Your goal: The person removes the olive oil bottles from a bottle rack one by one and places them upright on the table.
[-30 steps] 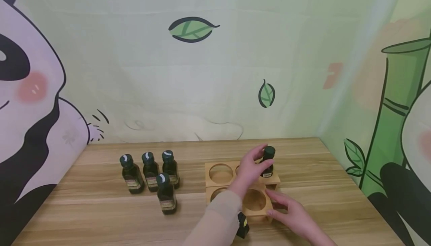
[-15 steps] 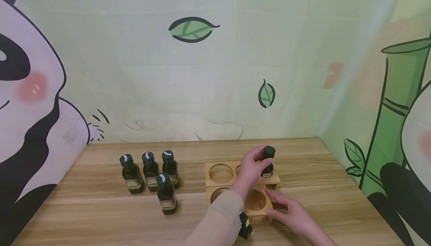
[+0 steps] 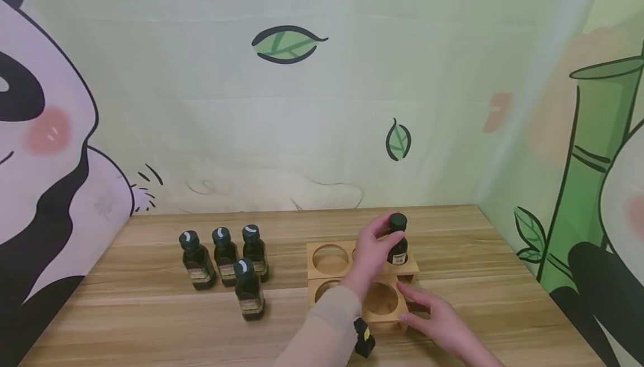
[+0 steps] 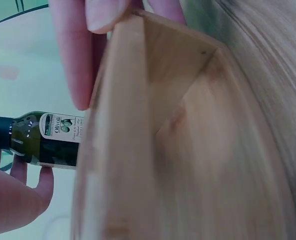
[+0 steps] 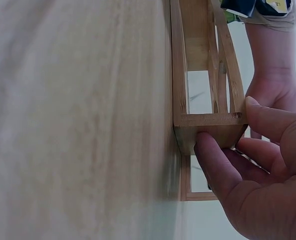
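My left hand (image 3: 369, 255) holds a small dark olive oil bottle (image 3: 399, 249) by its neck and shoulder, upright at the back right hole of a wooden two-tier rack (image 3: 328, 273). In the left wrist view that bottle (image 4: 63, 131) shows a white label with printed olives, and its base is hidden behind the rack's wood. At the rack's right end, my right hand (image 3: 436, 317) grips the lower tier. The right wrist view has the thumb at the edge and a finger (image 5: 215, 162) against the end board (image 5: 212, 135). My left forearm covers part of the rack's middle.
Several similar dark bottles (image 3: 249, 294) with black caps stand in a group on the left of the wood-grain table (image 3: 151, 322). A dark piece with a yellow mark (image 3: 364, 338) hangs by the left sleeve. Behind, a printed cloth (image 3: 322, 132) closes off the back.
The bottle in my left hand has shifted slightly left and up, and more of its label shows. My right hand stays at the rack's end.
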Motion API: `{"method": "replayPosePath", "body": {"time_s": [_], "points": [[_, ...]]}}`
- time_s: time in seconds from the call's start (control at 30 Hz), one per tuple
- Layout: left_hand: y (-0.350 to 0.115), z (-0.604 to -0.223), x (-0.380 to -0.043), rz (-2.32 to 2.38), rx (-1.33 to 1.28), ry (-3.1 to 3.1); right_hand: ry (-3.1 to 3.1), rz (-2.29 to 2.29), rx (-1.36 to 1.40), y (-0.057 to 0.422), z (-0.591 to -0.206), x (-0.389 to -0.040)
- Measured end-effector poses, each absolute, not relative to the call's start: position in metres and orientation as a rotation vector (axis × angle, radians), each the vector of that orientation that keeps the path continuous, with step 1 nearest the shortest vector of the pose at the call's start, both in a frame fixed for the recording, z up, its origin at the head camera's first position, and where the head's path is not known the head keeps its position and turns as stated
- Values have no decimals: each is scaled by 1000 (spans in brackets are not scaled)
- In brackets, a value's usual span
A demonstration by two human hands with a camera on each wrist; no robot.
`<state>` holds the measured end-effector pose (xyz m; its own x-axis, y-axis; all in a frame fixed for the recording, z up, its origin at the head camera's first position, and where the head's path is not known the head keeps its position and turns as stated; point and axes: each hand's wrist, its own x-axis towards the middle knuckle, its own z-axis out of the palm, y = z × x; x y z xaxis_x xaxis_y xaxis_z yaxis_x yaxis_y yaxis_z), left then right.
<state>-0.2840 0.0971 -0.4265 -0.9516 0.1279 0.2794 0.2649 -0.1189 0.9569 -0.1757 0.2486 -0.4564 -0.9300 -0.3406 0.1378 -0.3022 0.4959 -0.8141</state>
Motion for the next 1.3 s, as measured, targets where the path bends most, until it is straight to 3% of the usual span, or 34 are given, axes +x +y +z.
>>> {"method": "replayPosePath", "body": {"time_s": [0.47, 1.3], "points": [[87, -402, -282, -2293, -494, -1889, 2678, -1447, -555, 247, -456, -175], [50, -389, -259, -2266, -562, -1917, 2667, -1441, -445, 247, -455, -175]]}}
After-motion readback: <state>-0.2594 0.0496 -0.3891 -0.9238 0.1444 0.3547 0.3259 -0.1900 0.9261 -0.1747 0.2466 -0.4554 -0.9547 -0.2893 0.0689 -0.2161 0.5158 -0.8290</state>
